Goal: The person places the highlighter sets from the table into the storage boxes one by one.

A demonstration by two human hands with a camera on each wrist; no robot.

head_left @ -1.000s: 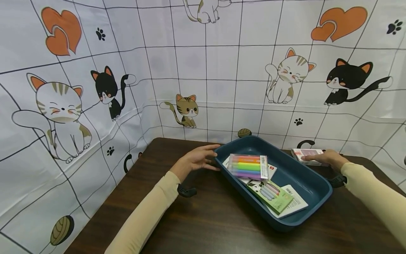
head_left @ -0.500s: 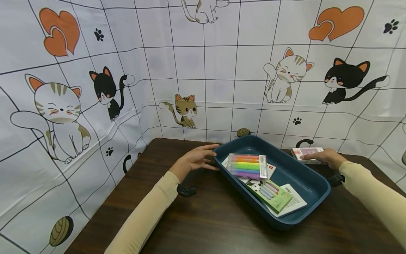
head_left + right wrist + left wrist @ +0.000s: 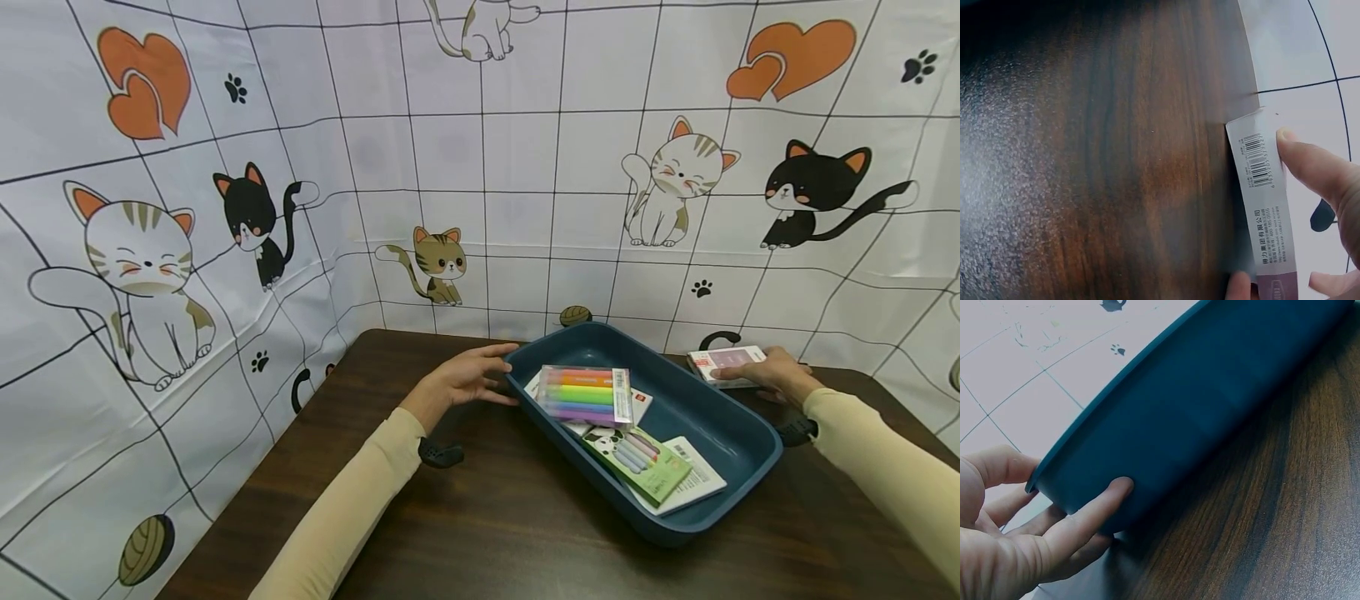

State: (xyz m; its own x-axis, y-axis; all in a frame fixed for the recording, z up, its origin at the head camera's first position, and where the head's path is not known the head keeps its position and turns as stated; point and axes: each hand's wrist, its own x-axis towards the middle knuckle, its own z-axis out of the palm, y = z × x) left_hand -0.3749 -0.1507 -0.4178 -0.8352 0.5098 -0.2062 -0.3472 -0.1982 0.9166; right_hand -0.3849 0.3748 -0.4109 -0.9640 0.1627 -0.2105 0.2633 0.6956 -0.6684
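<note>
A blue plastic bin (image 3: 675, 400) stands at an angle on the table. My left hand (image 3: 465, 379) is at its left corner; in the left wrist view, one fingertip lies against the bin's outer wall (image 3: 1172, 425) and another reaches its rim. Behind the bin on the right, my right hand (image 3: 783, 377) holds a small white and purple box (image 3: 707, 362). The right wrist view shows the box's barcoded side (image 3: 1263, 187), with the thumb on one side and a fingertip on the other. The box is slightly tilted near the table's far edge.
Inside the bin lie a clear pack of coloured markers (image 3: 585, 396), a green panda-print pack (image 3: 652, 471) and white packs (image 3: 708, 475) partly beneath them. A white curtain (image 3: 525, 167) printed with cats hangs behind the dark wooden table (image 3: 480, 517).
My right hand and the small box have risen and tilted slightly. My left hand stays at the bin's corner, and the bin has not moved.
</note>
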